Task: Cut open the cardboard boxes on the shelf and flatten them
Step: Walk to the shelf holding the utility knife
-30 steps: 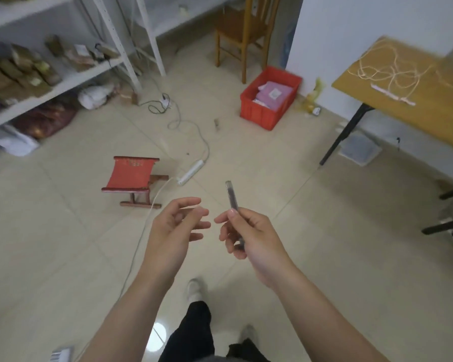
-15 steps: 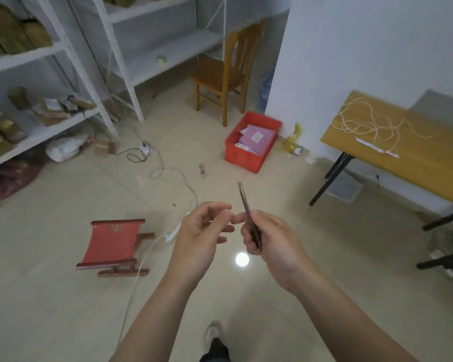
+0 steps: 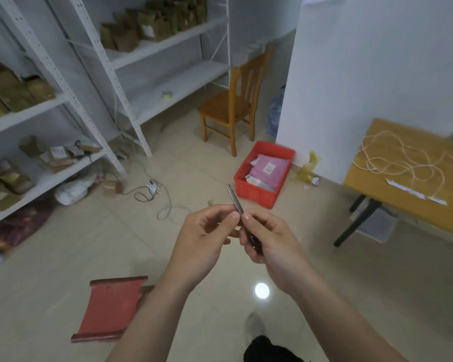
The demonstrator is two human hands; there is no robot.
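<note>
My right hand (image 3: pixel 268 239) grips a slim utility knife (image 3: pixel 235 198) that points up and away from me. My left hand (image 3: pixel 203 235) is right beside it, its thumb and forefinger pinching the knife's body just above my right thumb. Brown cardboard boxes (image 3: pixel 147 28) stand in a row on an upper shelf of the white metal rack (image 3: pixel 168 43) at the back. More brown boxes (image 3: pixel 13 90) and small parcels (image 3: pixel 55 155) fill the left rack. Both hands are held in mid-air over the tiled floor, well away from the shelves.
A red stool (image 3: pixel 110 312) stands on the floor just left of my left forearm. A red crate (image 3: pixel 264 176) with pink packets, a wooden chair (image 3: pixel 233 105), a power strip with cable (image 3: pixel 152 189) and a yellow table (image 3: pixel 413 178) with loose string surround me.
My view has tilted up toward the shelves while I walk forward. My left hand closed in from apart and now pinches the knife held by my right hand.
</note>
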